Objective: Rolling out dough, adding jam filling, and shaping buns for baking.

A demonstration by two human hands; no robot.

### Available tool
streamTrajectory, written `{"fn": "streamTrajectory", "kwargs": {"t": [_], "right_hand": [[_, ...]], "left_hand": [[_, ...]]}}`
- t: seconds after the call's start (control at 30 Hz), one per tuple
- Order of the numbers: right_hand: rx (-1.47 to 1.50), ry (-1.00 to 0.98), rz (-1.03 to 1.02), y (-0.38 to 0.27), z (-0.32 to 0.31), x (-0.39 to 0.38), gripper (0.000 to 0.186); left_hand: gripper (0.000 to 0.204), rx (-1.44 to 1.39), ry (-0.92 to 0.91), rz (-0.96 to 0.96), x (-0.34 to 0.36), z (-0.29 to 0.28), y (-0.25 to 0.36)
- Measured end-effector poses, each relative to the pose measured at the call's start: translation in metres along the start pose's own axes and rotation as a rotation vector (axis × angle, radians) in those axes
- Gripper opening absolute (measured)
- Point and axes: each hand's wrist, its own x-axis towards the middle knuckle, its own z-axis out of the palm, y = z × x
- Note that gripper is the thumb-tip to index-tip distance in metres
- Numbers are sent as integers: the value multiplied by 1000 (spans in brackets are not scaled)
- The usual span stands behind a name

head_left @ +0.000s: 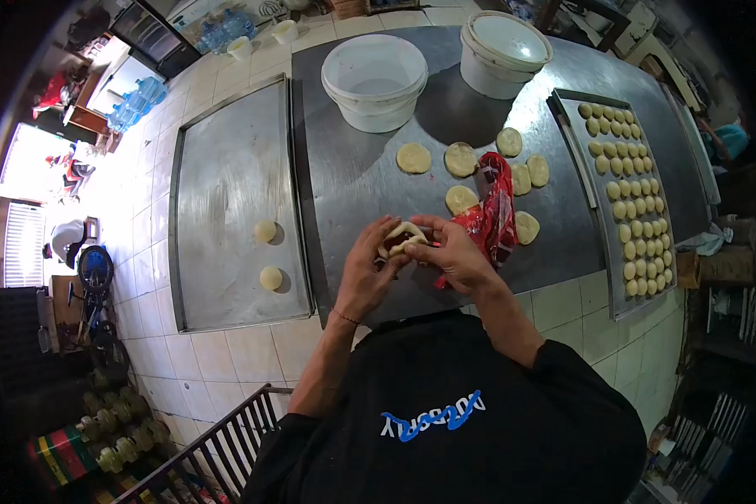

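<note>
the open dough pocket (403, 238) sits right between the two hands, held up in front of the torso over the near part of the metal surface (353, 189). its mouth gapes upward, showing a dark filling inside. the left hand (368, 267) cups it from the left, fingertips on the far rim and thumb on the near side; the right hand (459, 257) grasps the opposite rim between thumb and fingers. both hands are on the dough, neither one free, and they seem about equally close to it.

the relation that matters is sideways. the left baking tray (227, 202) lies on the left hand's side, its long axis running away from the body, with two smooth dough balls (265, 231) well apart from the hands and one behind the other along the tray's right half. the left hand is the nearer one to them.

on the other side, the red plastic bag (500, 206) lies just beyond the right hand, its length pointing mostly away from the person; whether hand and bag touch, i cannot tell. seven flattened dough discs (413, 158) lie around the bag and farther out. the right baking tray (622, 304), filled with rows of small dough rounds (639, 249), is well apart, past the right hand.
</note>
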Motion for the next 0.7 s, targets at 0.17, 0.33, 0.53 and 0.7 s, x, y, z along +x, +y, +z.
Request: {"fn": "streamTrajectory", "kwargs": {"t": [0.17,0.33,0.53,0.7], "right_hand": [[-77,-189,-148,-11,3,-11,49],[-965,4,-689,-45,26,-31,25],[-1086,93,-1166,-69,48,-33,21],[-889,31,-1054,-91,63,-45,33]], "left_hand": [[36,-38,3,-85,-3,-21,22],[37,411,-47,-57,-5,-35,57],[56,674,7,333,-4,-33,101],[76,427,171,576,-11,-44,118]]}}
